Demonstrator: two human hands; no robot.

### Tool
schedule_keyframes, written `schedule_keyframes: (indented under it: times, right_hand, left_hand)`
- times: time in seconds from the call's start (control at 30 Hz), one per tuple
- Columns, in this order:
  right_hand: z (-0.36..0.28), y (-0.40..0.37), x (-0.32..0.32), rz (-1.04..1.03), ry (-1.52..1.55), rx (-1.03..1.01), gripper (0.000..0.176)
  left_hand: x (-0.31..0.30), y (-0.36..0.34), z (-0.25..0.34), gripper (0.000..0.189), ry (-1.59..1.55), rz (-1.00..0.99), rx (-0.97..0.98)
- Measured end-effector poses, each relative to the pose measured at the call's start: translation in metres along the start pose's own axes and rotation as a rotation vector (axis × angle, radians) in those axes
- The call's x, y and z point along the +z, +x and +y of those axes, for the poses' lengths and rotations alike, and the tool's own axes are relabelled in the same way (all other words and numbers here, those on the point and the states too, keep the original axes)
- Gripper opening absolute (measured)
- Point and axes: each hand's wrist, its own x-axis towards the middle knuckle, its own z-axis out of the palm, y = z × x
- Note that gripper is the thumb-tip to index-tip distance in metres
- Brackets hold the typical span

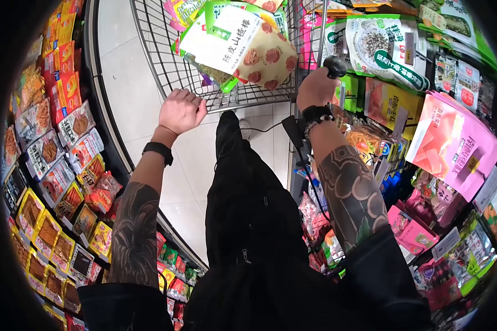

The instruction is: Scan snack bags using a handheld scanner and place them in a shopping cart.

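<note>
A wire shopping cart (pixel 149 41) stands ahead of me, seen from its near end. My left hand (pixel 181 112) is closed at the cart's near left corner, its fingers curled over and largely hidden. At the near right corner, my right hand (pixel 316 91) wraps around the cart's handle, and a rounded black end (pixel 335 67) sticks out past the fist. Inside the basket lie several snack bags. On top is a white and beige snack bag (pixel 273 58) with pictures of round reddish pieces, above green bags (pixel 182 14).
Shelves of packaged snacks (pixel 55 220) line the left side. On the right are more bags, including a white and green bag (pixel 389 47) and pink packs (pixel 455 146), close to my right arm. Pale floor tiles (pixel 185 176) run between. A black strap (pixel 298 138) hangs by the cart.
</note>
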Motion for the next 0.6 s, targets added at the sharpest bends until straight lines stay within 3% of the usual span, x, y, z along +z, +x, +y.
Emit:
schedule_keyframes:
  times: [0.27,0.4,0.5,0.6]
  right_hand:
    - [-0.012,0.008,0.000,-0.074,0.036,-0.007,0.053]
    - [0.003,0.044,0.016,-0.017,0.044,-0.078,0.050]
    - [-0.011,0.040,0.010,-0.058,0.062,0.013,0.050]
    - [-0.003,0.052,0.010,-0.136,-0.011,-0.054,0.052]
  left_hand:
    - [0.002,0.013,-0.001,0.024,0.012,0.029,0.010]
    - [0.007,0.024,0.005,0.024,0.012,0.078,0.011]
    - [0.011,0.029,0.005,0.024,0.029,0.056,0.003]
    - [0.013,0.032,0.005,0.024,0.043,0.065,0.014]
